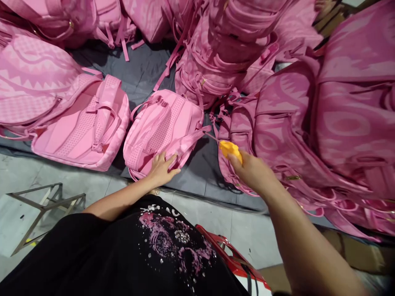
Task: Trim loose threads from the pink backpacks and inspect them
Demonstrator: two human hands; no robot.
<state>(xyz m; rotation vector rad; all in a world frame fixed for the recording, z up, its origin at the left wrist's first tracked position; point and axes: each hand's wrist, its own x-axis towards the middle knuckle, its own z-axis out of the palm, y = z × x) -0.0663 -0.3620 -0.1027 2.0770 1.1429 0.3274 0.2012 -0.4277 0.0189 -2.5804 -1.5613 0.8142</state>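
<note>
With the pink backpack point(165, 123) lying straps-up on the dark-covered counter point(193, 181), steady its near edge with the spread left hand point(162, 168) and guide the yellow tool point(230, 149), gripped in the right hand point(251, 172), near the strap point(191, 139), clear of the perforated panel point(159, 135).

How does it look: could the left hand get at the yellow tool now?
Probably yes: the left hand rests on a pink backpack, and nothing tall seems to stand between it and the yellow tool. However, the right hand grips the tool, so that grip might need to loosen first.
</note>
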